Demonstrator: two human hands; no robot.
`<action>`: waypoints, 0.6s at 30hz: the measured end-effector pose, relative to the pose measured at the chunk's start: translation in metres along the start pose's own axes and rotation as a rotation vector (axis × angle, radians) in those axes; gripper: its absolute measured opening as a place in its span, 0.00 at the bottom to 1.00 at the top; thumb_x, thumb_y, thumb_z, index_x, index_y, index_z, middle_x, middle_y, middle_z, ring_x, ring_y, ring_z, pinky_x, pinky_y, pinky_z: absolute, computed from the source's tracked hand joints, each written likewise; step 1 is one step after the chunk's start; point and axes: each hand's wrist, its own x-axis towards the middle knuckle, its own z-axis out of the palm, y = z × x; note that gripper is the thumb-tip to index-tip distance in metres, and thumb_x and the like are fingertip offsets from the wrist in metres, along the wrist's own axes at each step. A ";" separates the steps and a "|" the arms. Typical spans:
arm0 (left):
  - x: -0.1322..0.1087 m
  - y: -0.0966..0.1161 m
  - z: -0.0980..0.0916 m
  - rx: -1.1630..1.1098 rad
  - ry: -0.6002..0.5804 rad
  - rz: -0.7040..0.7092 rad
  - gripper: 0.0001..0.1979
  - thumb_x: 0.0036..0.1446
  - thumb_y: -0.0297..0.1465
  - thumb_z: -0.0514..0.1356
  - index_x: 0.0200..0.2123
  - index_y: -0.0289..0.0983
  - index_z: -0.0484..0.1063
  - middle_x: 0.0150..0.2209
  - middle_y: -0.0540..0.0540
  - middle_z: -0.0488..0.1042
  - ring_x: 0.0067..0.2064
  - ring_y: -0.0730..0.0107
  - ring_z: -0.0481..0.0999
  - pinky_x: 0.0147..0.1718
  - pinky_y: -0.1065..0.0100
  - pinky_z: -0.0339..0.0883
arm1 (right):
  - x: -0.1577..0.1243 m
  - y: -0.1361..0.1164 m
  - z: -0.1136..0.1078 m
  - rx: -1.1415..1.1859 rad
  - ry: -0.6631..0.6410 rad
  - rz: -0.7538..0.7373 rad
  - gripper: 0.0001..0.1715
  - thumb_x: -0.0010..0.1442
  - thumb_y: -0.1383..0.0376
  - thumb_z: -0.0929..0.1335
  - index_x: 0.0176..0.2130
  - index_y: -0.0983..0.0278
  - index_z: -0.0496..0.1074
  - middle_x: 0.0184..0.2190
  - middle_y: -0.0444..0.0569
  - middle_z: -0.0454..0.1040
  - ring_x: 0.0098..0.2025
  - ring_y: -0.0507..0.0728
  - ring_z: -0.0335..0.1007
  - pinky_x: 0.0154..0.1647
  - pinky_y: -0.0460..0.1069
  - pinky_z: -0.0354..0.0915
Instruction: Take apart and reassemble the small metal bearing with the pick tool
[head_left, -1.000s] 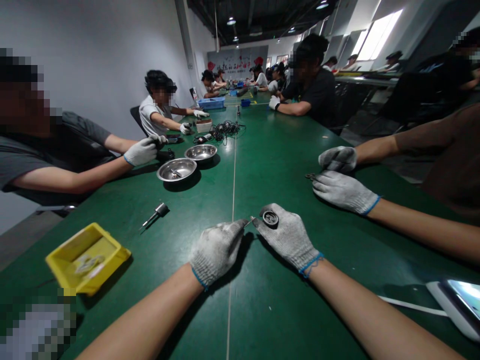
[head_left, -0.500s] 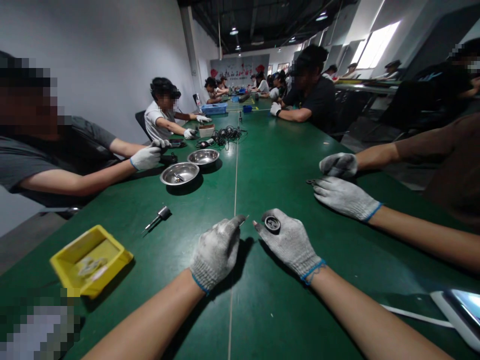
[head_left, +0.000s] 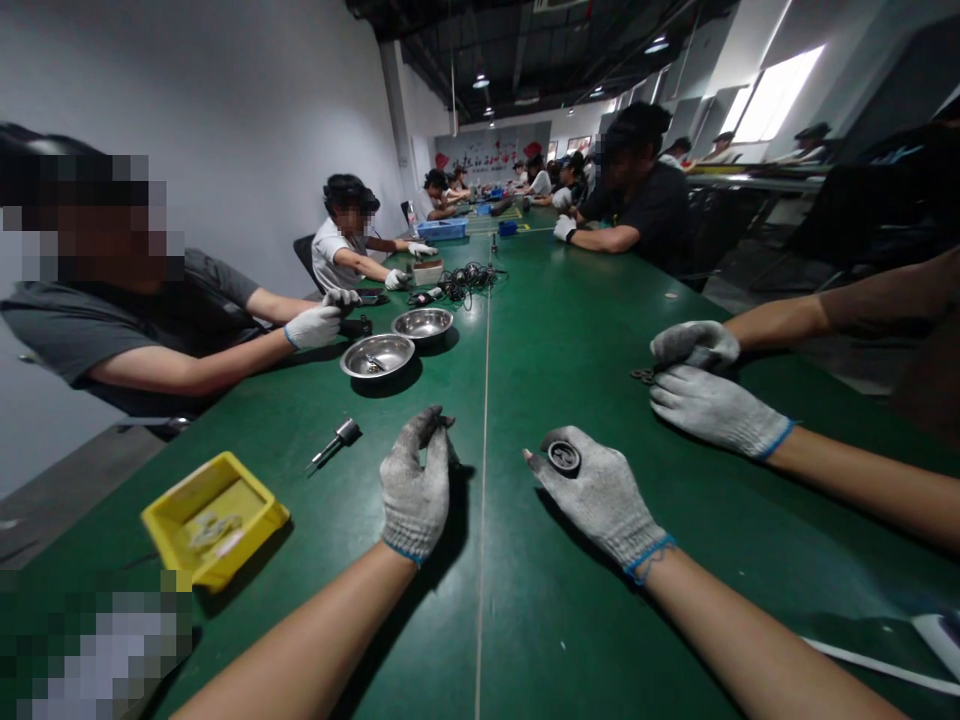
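My left hand (head_left: 415, 485), in a grey-white knit glove, is raised over the green table left of the seam line. Its thumb and fingertips are pinched together; whatever is between them is too small or hidden to name. My right hand (head_left: 596, 490), in a matching glove with a blue cuff, lies right of the seam. Its thumb and fingers curl round a dark round metal part (head_left: 564, 459) with a raised rim and a patterned inside. A metal tool with a cylindrical head and thin shaft (head_left: 335, 445) lies on the table left of my left hand.
A yellow bin (head_left: 214, 520) with pale ring-like pieces stands at left. Beyond are two steel bowls (head_left: 377, 358) and tangled black cables (head_left: 472, 283). At right, a co-worker's gloved hands (head_left: 712, 400) handle small dark rings. Another co-worker's gloved hand (head_left: 313, 325) is at left.
My left hand has moved left, away from my right hand, and turned its fingertips upward. The thin metal tip seen in its pinch is no longer visible. My right hand keeps hold of the round part.
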 end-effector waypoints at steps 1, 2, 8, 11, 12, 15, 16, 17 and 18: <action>0.001 -0.001 0.000 -0.003 -0.011 -0.008 0.14 0.69 0.35 0.58 0.52 0.35 0.77 0.46 0.39 0.85 0.48 0.59 0.86 0.52 0.57 0.80 | 0.000 0.000 0.000 0.006 -0.003 0.013 0.21 0.64 0.46 0.69 0.32 0.59 0.73 0.24 0.47 0.79 0.24 0.58 0.77 0.25 0.49 0.67; 0.001 -0.001 0.000 -0.006 -0.027 -0.005 0.14 0.69 0.35 0.59 0.52 0.35 0.77 0.45 0.39 0.85 0.47 0.60 0.86 0.51 0.57 0.80 | 0.000 -0.001 0.000 0.015 -0.007 0.028 0.21 0.64 0.45 0.70 0.32 0.59 0.73 0.24 0.47 0.79 0.24 0.58 0.77 0.25 0.49 0.67; 0.003 0.004 -0.001 0.073 -0.166 0.071 0.13 0.67 0.33 0.60 0.52 0.36 0.79 0.45 0.41 0.85 0.44 0.62 0.86 0.46 0.61 0.82 | 0.006 -0.003 -0.004 0.096 0.017 0.181 0.25 0.61 0.41 0.70 0.31 0.60 0.72 0.24 0.48 0.78 0.25 0.58 0.76 0.28 0.50 0.68; 0.006 0.005 0.001 0.153 -0.282 0.085 0.13 0.66 0.32 0.61 0.50 0.38 0.80 0.45 0.42 0.85 0.45 0.60 0.85 0.48 0.59 0.81 | 0.011 0.000 -0.006 0.190 0.054 0.273 0.28 0.59 0.39 0.70 0.29 0.60 0.72 0.24 0.48 0.77 0.27 0.59 0.75 0.28 0.50 0.69; 0.006 0.004 0.001 0.173 -0.317 0.089 0.13 0.66 0.31 0.61 0.50 0.38 0.81 0.46 0.42 0.85 0.45 0.60 0.85 0.49 0.59 0.81 | 0.012 0.002 -0.006 0.221 0.071 0.291 0.29 0.58 0.38 0.70 0.29 0.60 0.72 0.24 0.48 0.77 0.27 0.59 0.75 0.28 0.50 0.69; 0.007 0.001 0.004 0.230 -0.434 0.145 0.13 0.66 0.31 0.60 0.51 0.38 0.81 0.46 0.42 0.85 0.46 0.59 0.85 0.50 0.59 0.80 | 0.015 0.005 -0.006 0.265 0.109 0.317 0.30 0.57 0.38 0.71 0.28 0.61 0.72 0.23 0.48 0.77 0.27 0.58 0.73 0.28 0.50 0.68; 0.007 0.001 0.004 0.255 -0.490 0.186 0.13 0.67 0.31 0.60 0.51 0.38 0.81 0.46 0.41 0.85 0.46 0.59 0.84 0.50 0.58 0.79 | 0.016 0.005 -0.005 0.269 0.123 0.322 0.30 0.57 0.38 0.71 0.28 0.61 0.73 0.23 0.48 0.77 0.27 0.58 0.73 0.28 0.50 0.68; 0.006 0.001 0.004 0.284 -0.548 0.233 0.14 0.68 0.32 0.59 0.52 0.37 0.81 0.45 0.41 0.85 0.45 0.59 0.84 0.49 0.58 0.79 | 0.016 0.005 -0.005 0.272 0.141 0.330 0.30 0.57 0.38 0.71 0.28 0.61 0.73 0.23 0.48 0.77 0.27 0.58 0.73 0.28 0.50 0.68; 0.005 0.002 0.004 0.317 -0.606 0.283 0.14 0.69 0.33 0.58 0.53 0.38 0.80 0.43 0.41 0.84 0.44 0.58 0.84 0.48 0.58 0.79 | 0.016 0.005 -0.005 0.273 0.162 0.341 0.30 0.58 0.38 0.70 0.27 0.60 0.72 0.23 0.48 0.77 0.27 0.58 0.73 0.28 0.50 0.68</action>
